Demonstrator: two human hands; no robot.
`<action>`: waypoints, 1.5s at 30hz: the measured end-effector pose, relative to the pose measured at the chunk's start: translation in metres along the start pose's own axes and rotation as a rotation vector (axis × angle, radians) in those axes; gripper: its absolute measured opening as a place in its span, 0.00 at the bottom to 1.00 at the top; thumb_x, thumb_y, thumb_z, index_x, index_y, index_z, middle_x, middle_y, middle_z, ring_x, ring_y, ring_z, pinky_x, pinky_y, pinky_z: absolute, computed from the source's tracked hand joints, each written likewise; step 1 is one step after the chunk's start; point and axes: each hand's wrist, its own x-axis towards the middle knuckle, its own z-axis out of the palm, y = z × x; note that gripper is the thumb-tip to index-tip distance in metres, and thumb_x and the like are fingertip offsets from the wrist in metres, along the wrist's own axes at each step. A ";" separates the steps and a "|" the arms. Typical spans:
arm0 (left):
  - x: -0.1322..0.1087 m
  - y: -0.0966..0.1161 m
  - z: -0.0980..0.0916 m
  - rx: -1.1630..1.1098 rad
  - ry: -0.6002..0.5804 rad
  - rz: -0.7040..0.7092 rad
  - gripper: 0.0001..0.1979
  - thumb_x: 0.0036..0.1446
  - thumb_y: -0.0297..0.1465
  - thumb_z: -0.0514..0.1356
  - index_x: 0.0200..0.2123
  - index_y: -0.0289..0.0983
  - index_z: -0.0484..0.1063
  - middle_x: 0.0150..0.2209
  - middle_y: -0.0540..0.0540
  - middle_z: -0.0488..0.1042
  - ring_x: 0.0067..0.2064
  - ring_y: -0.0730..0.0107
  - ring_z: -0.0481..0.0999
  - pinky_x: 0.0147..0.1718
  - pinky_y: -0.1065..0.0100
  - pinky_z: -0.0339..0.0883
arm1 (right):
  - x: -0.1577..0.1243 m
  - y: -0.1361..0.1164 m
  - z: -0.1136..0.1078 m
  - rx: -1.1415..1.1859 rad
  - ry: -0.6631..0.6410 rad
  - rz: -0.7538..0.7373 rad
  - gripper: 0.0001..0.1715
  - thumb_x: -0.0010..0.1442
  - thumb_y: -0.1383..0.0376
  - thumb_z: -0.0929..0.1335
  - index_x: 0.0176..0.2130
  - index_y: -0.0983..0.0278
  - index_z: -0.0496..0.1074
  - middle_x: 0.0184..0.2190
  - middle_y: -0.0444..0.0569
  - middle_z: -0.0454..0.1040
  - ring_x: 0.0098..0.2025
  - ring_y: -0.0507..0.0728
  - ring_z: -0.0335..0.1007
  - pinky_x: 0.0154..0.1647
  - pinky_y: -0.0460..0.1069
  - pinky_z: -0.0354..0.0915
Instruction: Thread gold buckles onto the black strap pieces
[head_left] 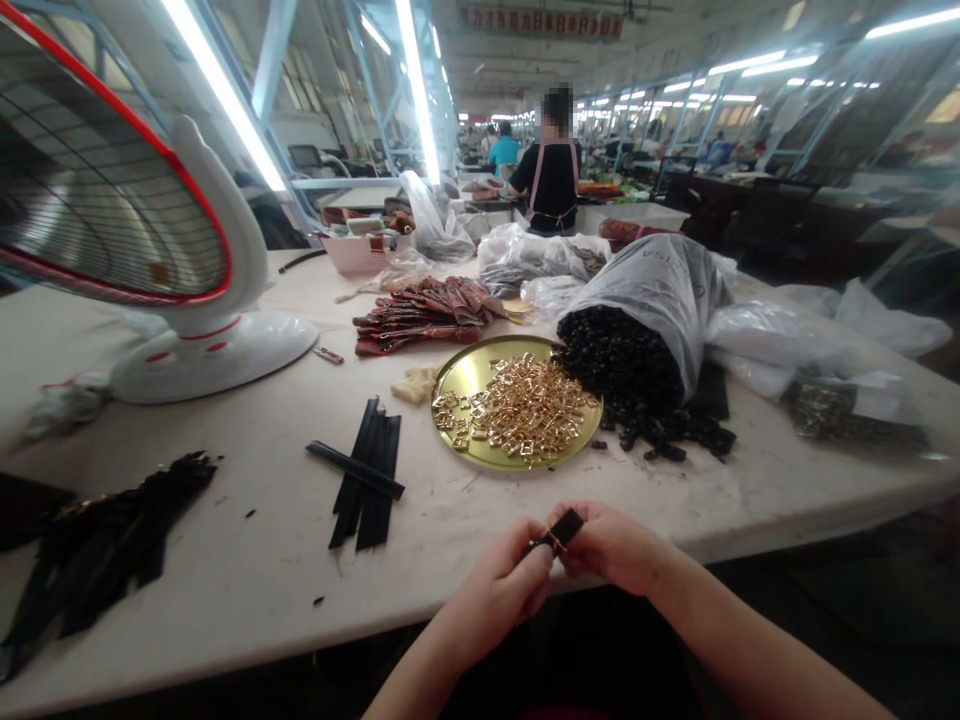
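At the table's front edge, my left hand (517, 568) and my right hand (611, 545) meet, both closed on a short black strap (568, 526). A gold buckle sits around the strap between my fingers; its far side is hidden by them. Just beyond lies a round gold tray (469, 365) with a heap of small gold buckles (525, 410). Several flat black strips (365, 480) lie to the left, one crossing over the others. Behind and right of the tray, small black pieces (626, 350) spill from a plastic bag (664, 285).
A white fan with a red rim (217, 350) stands at the left. More black strips with gold ends (112, 540) are piled at the near left. Reddish-brown pieces (427, 315) lie behind the tray, clear bags (780, 335) at the right. A person (551, 180) stands beyond the table.
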 end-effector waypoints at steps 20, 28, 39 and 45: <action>0.005 -0.010 0.016 -0.257 0.219 -0.080 0.12 0.53 0.38 0.53 0.34 0.35 0.66 0.28 0.51 0.70 0.18 0.83 0.61 0.15 0.78 0.50 | -0.007 -0.001 0.011 -0.216 0.163 -0.362 0.11 0.51 0.59 0.70 0.31 0.63 0.66 0.23 0.40 0.66 0.27 0.50 0.61 0.31 0.46 0.58; 0.015 -0.010 0.020 -0.284 0.281 -0.069 0.12 0.49 0.38 0.58 0.28 0.36 0.63 0.21 0.54 0.66 0.16 0.82 0.62 0.14 0.78 0.50 | -0.005 -0.003 0.013 -0.232 0.182 -0.359 0.13 0.49 0.58 0.70 0.29 0.64 0.68 0.23 0.42 0.68 0.26 0.51 0.62 0.31 0.48 0.59; 0.017 -0.027 0.024 -0.143 0.324 -0.056 0.08 0.50 0.35 0.55 0.28 0.35 0.64 0.23 0.52 0.70 0.17 0.79 0.65 0.16 0.75 0.56 | 0.005 0.021 0.014 0.047 0.303 -0.353 0.14 0.47 0.58 0.72 0.28 0.64 0.66 0.22 0.40 0.66 0.23 0.48 0.59 0.25 0.45 0.56; 0.013 -0.024 0.024 -0.043 0.274 0.035 0.07 0.51 0.34 0.54 0.30 0.36 0.66 0.20 0.54 0.67 0.19 0.76 0.65 0.19 0.74 0.59 | -0.005 0.025 0.022 0.091 0.302 -0.328 0.14 0.47 0.59 0.71 0.30 0.65 0.68 0.24 0.41 0.68 0.25 0.49 0.62 0.26 0.45 0.58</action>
